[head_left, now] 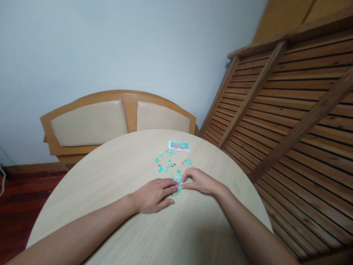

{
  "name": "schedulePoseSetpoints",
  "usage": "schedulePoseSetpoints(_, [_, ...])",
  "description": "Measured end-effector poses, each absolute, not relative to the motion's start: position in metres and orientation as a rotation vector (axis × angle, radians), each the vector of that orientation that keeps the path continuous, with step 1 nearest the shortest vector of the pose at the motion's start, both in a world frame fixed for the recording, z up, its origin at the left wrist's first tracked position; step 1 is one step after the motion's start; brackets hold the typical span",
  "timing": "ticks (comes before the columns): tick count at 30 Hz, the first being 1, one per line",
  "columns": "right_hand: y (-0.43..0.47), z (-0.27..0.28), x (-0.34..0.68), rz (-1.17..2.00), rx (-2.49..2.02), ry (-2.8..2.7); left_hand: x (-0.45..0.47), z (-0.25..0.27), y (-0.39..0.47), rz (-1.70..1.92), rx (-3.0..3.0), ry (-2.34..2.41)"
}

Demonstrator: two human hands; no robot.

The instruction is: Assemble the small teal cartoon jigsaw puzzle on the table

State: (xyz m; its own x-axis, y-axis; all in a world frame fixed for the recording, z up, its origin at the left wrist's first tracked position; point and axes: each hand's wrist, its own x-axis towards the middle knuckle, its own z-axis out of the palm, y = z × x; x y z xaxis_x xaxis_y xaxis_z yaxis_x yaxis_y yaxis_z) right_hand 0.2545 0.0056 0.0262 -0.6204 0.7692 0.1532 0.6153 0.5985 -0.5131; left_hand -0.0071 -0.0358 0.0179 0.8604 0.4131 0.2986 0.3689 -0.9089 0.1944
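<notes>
A partly joined jigsaw puzzle [178, 191], mostly turquoise with pink and yellow bits, lies on the round table in front of me. My left hand [154, 193] rests flat across its left side, fingers stretched out, hiding part of it. At its right edge, my right hand [197, 180] is closed in a pinch, thumb and forefinger around a small puzzle piece [182, 183] with yellow on it. Just beyond the joined part lies a single loose piece [178, 171].
Loose puzzle pieces [160, 162] lie in a curve farther back, with a small cluster [187, 162] to the right. Behind them is a picture card [179, 145]. Around the pale table [110, 165] stand a padded headboard [91, 123] and a slatted wooden frame [275, 110].
</notes>
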Motion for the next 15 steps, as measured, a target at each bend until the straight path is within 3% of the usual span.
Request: schedulePoseSetpoints(15, [0.0033,0.027,0.251,0.934,-1.188,-2.3,-0.0074,0.0167,-0.0348,0.515,2.909,0.596])
